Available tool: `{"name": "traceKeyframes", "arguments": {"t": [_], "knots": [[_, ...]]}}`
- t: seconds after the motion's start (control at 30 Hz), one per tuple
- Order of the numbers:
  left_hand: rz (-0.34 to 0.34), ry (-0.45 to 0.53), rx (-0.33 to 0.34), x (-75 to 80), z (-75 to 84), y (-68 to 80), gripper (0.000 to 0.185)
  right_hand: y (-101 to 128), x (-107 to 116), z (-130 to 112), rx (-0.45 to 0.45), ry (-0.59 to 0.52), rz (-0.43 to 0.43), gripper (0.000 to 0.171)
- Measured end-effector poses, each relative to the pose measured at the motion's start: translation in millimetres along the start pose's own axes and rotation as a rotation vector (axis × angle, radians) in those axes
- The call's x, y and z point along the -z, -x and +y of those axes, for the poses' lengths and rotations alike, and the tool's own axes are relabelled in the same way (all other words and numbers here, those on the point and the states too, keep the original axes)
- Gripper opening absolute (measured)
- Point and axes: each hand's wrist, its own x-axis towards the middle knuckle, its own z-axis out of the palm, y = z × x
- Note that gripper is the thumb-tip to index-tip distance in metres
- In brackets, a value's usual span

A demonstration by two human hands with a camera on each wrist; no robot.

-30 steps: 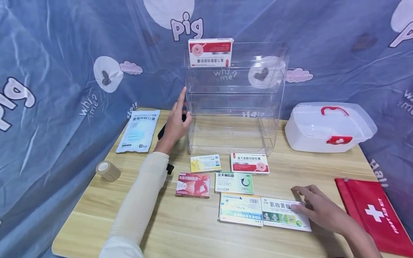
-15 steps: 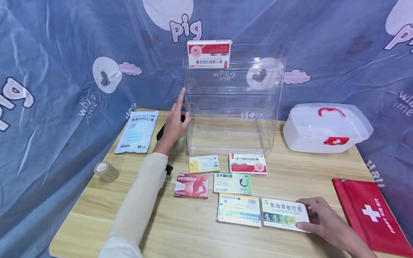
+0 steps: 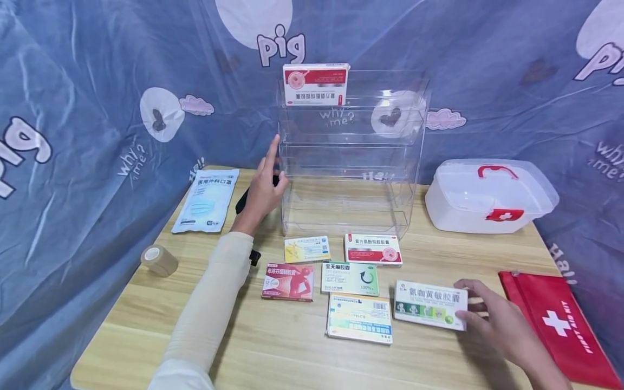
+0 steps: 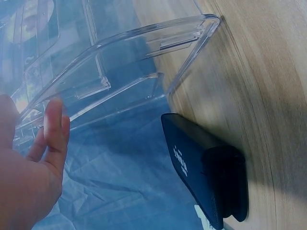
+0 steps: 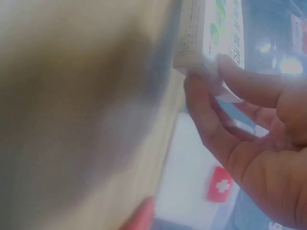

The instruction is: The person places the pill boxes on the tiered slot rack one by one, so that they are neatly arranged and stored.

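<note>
Cardboard box (image 3: 430, 312), lower right: light, stiff, crushable; best pinched at its short end, as right hand (image 3: 497, 325) does. Left hand (image 3: 263, 187), fingers straight, touches clear rack (image 3: 351, 157).

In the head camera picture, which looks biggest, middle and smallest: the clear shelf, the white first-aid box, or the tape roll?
Largest to smallest, as they look in the head view:
1. clear shelf
2. white first-aid box
3. tape roll
The gaps are wide, so nearness to the camera does not change the order.
</note>
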Motion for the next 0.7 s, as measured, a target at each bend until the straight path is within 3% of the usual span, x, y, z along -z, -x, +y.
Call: {"name": "traceKeyframes", "arguments": {"t": [0.13, 0.33, 0.5, 0.7], "knots": [[0.001, -0.001, -0.001, -0.2, -2.1, -0.7, 0.086, -14.2, 12.2, -8.3, 0.130, -0.026, 0.154, 0.065], [0.009, 0.001, 0.004, -1.5, -4.1, 0.9, 0.086, -56.6, 44.0, -28.7, 0.234, -0.075, 0.294, 0.059], [0.006, 0.007, -0.007, -2.2, -2.9, 1.6, 0.085, -94.4, 68.8, -46.5, 0.245, -0.113, 0.404, 0.056], [0.020, 0.006, -0.016, -1.1, -1.7, 0.0, 0.084, -147.3, 106.9, -79.8, 0.219, -0.083, 0.552, 0.056]]}}
